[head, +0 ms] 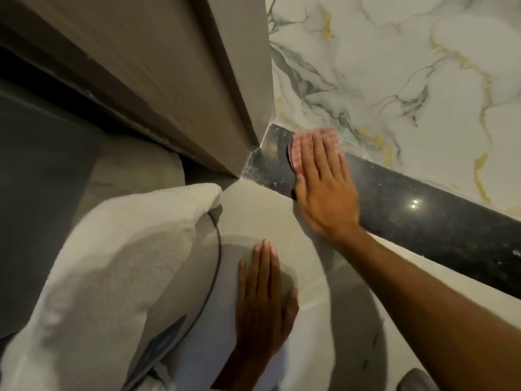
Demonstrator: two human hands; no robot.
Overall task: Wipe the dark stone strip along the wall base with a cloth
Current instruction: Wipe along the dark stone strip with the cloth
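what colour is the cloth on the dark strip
The cloth is pink with a pale check pattern; head view.

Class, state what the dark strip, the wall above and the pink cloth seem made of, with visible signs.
Dark speckled base strip: likely polished granite; it mirrors a light. White wall: marble or marble-look tile; grey and gold veins. Pink patterned cloth: textile; blurred.

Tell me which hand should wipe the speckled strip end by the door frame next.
Right. The right hand presses the pink cloth flat on the dark stone strip, just beside that speckled end. The left hand lies flat on the floor, apart from the strip and holding nothing.
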